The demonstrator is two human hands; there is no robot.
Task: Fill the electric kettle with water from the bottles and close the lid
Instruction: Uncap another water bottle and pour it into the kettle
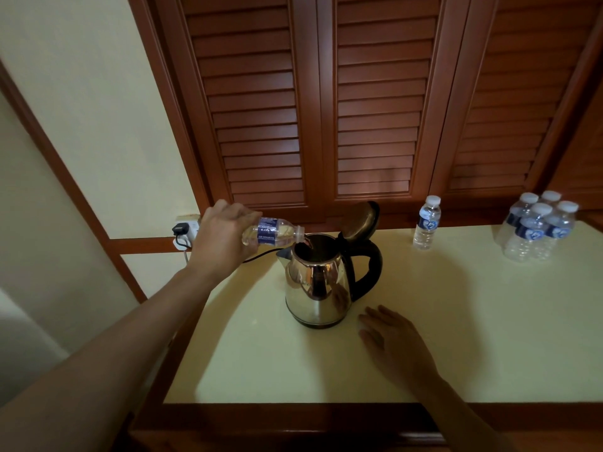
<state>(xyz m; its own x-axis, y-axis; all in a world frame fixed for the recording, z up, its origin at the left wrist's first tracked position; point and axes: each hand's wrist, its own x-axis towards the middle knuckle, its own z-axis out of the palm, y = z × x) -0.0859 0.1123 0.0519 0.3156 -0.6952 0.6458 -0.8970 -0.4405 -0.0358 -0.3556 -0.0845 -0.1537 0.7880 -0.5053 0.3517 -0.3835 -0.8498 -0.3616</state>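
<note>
Head view.

Table (456, 337): pale top with a wooden border.

Kettle (318, 288): shiny steel with a black handle (372, 269). It stands upright on the surface toward the far edge, left of the middle. The spout (283, 256) points left and the handle right. The lid (360, 220) is swung up and back on its hinge above the handle, so the opening is uncovered.

Left hand (225, 236): raised over the far left part of the surface, fingers curled round the bottom end of a small clear bottle (274, 231) with a blue label. The bottle is tipped nearly level, with its neck to the right and its mouth just over the kettle's opening. It is partly full. A thin stream seems to fall from the mouth into the kettle, but it is too faint to be sure.

Right hand (394, 344): palm down on the surface, just right of the kettle's base on the near side. The fingers are straight, slightly spread, and hold nothing. They are close to the kettle but apart from it.

Another bottle (426, 223), capped and upright, stands by the far edge, right of the kettle and apart from it. A cluster of capped bottles (538, 226) stands at the far right corner.

A black cord (264, 254) runs left from behind the kettle toward a wall socket (184, 228) with a plug in it, beyond the far left corner. Brown slatted doors (375, 93) stand behind the far edge.
</note>
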